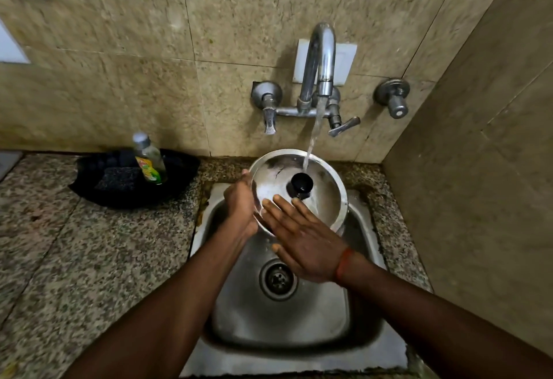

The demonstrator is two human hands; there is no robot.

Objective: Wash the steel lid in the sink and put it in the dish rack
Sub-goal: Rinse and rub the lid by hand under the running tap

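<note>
The round steel lid point(321, 199), with a black knob at its middle, is held tilted over the back of the steel sink point(299, 328). Water runs from the tap point(321, 58) onto its upper face. My left hand point(239, 206) grips the lid's left rim. My right hand point(302, 241) lies flat with fingers spread on the lid's lower front face. No dish rack is in view.
A black tray point(98, 190) on the granite counter point(74, 259) at the left holds a dish-soap bottle point(148, 159) and a dark scrub pad point(118, 177). Tiled walls close in behind and at the right. The sink drain point(277, 279) is uncovered.
</note>
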